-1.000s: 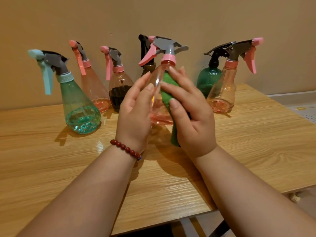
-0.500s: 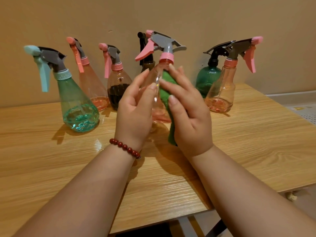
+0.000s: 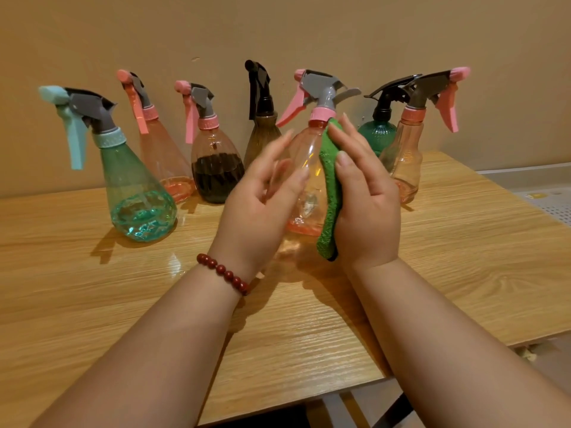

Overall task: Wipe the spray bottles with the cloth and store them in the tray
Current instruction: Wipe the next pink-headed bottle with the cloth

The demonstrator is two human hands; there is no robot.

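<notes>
Right hand (image 3: 367, 205) flat, fingers straight and close together, pressing cloth (image 3: 330, 186) onto right side of held bottle (image 3: 309, 146). Cloth is sandwiched between palm and bottle and runs from the pink collar to below the base. Left hand (image 3: 256, 211) at the bottle's left side, fingers loosely spread and a little bent, motion-blurred, so can't tell if they touch it. Bottle upright between both hands, trigger pointing left. Can't tell if its base sits on table (image 3: 463, 273) or just off it. Bracelet (image 3: 224, 270) on left wrist.

Tight behind the hands, with a row of bottles along wall (image 3: 309, 32). Brown bottle (image 3: 262, 134) just past left fingertips. Dark bottle (image 3: 216, 177) and cone bottle (image 3: 160, 156) further left. Teal bottle (image 3: 139, 193) well left of left hand. Green bottle (image 3: 381, 132) and peach bottle (image 3: 404, 168) just behind right hand's fingers.

Room: bare wood from the wrists back to the near edge, which passes under both forearms. More wood right of right hand, out to the table's right edge. Wood also left of left hand, in front of teal bottle.
</notes>
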